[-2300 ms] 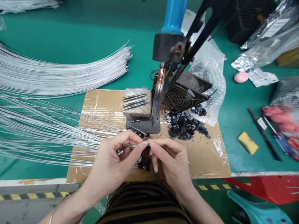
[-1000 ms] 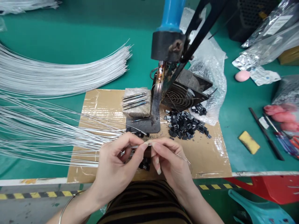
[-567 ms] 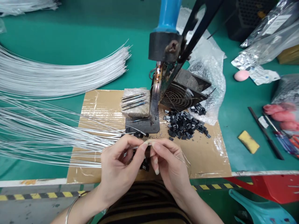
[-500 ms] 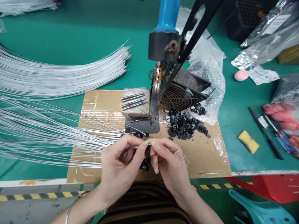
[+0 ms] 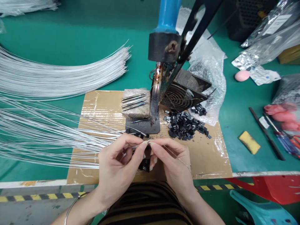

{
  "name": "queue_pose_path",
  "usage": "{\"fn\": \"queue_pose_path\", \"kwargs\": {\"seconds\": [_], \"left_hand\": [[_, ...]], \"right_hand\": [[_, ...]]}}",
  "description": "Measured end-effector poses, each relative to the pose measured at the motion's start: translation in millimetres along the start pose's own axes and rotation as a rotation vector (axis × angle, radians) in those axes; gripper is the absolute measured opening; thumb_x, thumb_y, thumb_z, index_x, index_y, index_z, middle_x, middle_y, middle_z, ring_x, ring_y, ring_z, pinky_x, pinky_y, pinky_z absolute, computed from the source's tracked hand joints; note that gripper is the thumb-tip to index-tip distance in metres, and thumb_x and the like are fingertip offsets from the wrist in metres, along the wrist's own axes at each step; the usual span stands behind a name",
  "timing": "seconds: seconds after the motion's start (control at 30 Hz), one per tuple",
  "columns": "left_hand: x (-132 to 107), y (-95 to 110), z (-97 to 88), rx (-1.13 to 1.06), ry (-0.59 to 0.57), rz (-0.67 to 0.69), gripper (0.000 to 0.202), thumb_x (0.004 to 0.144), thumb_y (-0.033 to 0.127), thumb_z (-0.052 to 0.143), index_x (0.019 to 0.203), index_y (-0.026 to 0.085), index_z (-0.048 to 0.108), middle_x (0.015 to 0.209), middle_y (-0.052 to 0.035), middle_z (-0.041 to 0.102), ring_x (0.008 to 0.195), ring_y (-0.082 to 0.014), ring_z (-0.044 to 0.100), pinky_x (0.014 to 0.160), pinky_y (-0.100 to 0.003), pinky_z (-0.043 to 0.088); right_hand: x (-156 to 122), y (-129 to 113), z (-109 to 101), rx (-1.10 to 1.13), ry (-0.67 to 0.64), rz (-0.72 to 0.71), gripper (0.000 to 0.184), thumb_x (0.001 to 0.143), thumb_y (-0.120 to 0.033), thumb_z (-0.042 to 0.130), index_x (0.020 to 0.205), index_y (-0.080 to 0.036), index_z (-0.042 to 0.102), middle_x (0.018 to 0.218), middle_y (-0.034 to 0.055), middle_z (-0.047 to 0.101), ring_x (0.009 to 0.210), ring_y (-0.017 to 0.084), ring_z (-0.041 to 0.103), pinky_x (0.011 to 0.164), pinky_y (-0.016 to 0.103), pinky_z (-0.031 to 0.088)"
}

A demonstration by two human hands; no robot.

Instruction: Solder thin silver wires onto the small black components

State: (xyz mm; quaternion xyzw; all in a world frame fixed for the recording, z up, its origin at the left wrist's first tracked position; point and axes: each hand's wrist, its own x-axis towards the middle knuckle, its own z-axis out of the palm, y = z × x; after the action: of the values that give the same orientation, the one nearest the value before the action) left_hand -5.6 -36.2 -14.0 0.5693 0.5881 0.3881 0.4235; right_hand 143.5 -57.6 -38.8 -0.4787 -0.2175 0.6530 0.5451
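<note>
My left hand [image 5: 117, 168] pinches the end of a thin silver wire [image 5: 93, 144] that runs off to the left. Its fingertips meet those of my right hand [image 5: 173, 165], which pinches a fine wire strand [image 5: 179, 158] trailing over its back. Both hands hover over a taped cardboard sheet [image 5: 98, 106] near the table's front edge. Small black parts [image 5: 144, 165] lie just under my fingers. A pile of black clips [image 5: 185, 125] sits to the right of a soldering iron stand [image 5: 156, 103].
Large bundles of silver wires [image 5: 58, 75] fan across the left of the green table. A fan grille [image 5: 180, 97], a plastic bag [image 5: 211, 68], a yellow sponge [image 5: 248, 143], foil bags [image 5: 264, 47] and red-handled tools [image 5: 283, 122] lie to the right.
My hands stayed together at the same spot, with small finger shifts on the wire. The view drifted slightly.
</note>
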Motion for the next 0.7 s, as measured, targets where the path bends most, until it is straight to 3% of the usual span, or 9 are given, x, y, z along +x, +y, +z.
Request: {"fn": "queue_pose_path", "kwargs": {"seconds": [0.23, 0.7], "left_hand": [[-0.4, 0.5, -2.2, 0.004, -0.014, 0.024, 0.009, 0.092, 0.019, 0.075, 0.084, 0.022, 0.074, 0.066, 0.0029, 0.068, 0.053, -0.0091, 0.053, 0.049, -0.021, 0.039], [-1.6, -3.2, -0.4, 0.024, -0.019, 0.057, 0.009, 0.094, 0.017, 0.074, 0.087, 0.022, 0.076, 0.073, 0.0002, 0.073, 0.062, -0.0119, 0.064, 0.056, -0.021, 0.049]], "right_hand": [[-0.9, 0.2, -2.3, 0.006, -0.019, 0.010, 0.009, 0.090, -0.033, 0.087, 0.093, -0.025, 0.088, 0.073, -0.0009, 0.077, 0.052, 0.010, 0.068, 0.052, 0.021, 0.056], [-2.9, -1.1, -4.2, -0.005, -0.026, 0.007, 0.009, 0.091, -0.033, 0.085, 0.093, -0.024, 0.087, 0.071, -0.0003, 0.076, 0.053, 0.011, 0.066, 0.052, 0.023, 0.055]]}}
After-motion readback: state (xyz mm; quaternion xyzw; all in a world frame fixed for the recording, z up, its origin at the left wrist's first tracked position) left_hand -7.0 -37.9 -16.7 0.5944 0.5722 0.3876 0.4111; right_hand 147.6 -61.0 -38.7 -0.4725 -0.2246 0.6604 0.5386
